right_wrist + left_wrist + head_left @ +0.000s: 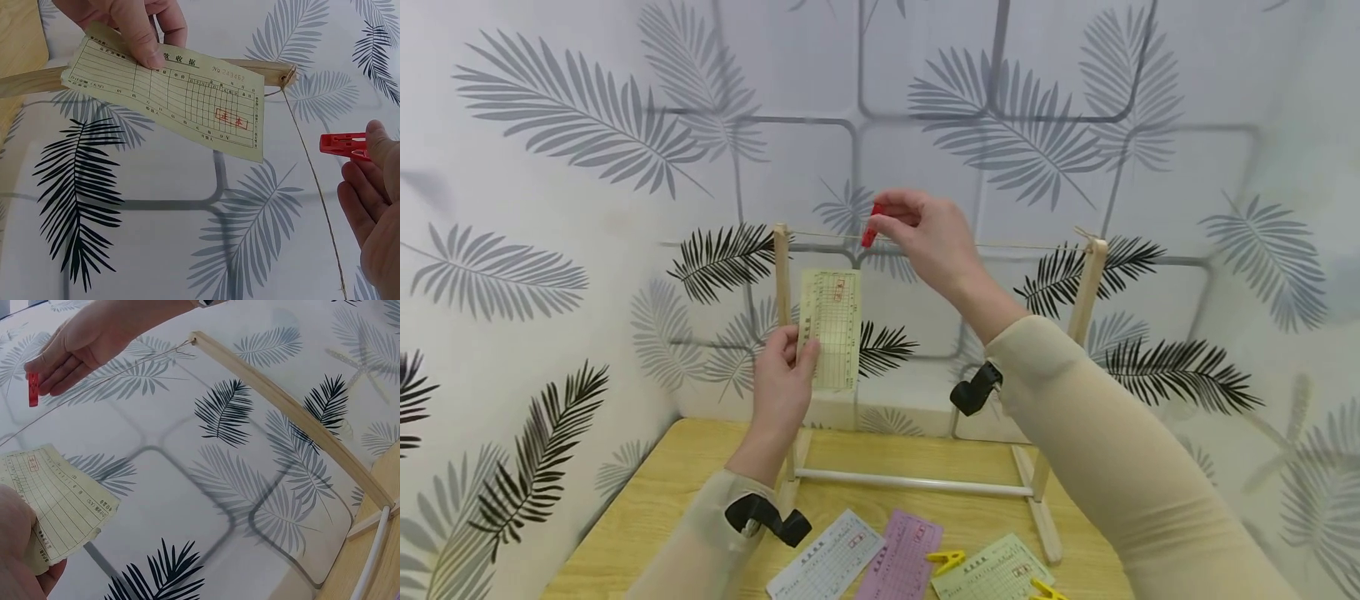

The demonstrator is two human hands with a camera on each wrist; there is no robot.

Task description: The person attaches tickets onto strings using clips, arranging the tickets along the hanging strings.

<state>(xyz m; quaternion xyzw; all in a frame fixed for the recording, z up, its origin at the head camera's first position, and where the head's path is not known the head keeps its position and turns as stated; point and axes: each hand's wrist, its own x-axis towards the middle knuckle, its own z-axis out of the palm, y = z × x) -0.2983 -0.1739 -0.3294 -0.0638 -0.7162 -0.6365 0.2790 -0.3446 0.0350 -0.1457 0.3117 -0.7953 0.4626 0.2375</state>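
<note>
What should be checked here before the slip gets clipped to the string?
1. Left hand holds the yellow slip firmly: ok, pinched at its lower edge.
2. Right hand holds the red clip: ok.
3. Clip at the string: ok in the head view.
4. Slip's top edge up at the string: not ok, it hangs below.
5. Clip's jaws open: cannot tell.
6. Wooden frame standing upright on the table: ok.
</note>
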